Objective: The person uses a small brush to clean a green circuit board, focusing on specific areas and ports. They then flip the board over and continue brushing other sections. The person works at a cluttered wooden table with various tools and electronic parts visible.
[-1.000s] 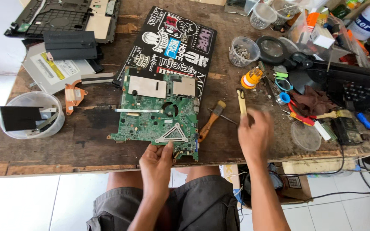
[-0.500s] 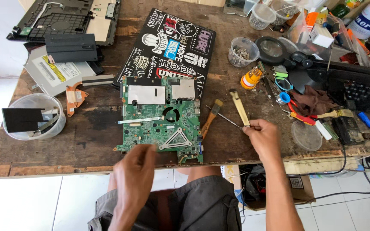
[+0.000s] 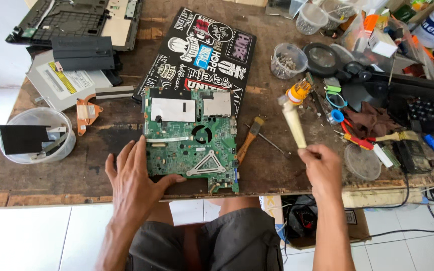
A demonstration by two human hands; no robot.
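Observation:
A green laptop motherboard lies flat on the worn wooden table, near its front edge. My left hand rests open on the table, fingers spread, thumb touching the board's lower left corner. My right hand is lifted right of the board, closed around a pale wooden-handled brush that points up and away from me. A screwdriver with an orange-brown handle lies just right of the board.
A sticker-covered black laptop lid lies behind the board. A clear tub with a black part stands left, an optical drive behind it. Cups of screws, pliers, a magnifier and cables crowd the right side.
My left hand came up from my lap and landed on the table at the board's lower left corner. My right hand lifted the brush upright and shifted slightly right.

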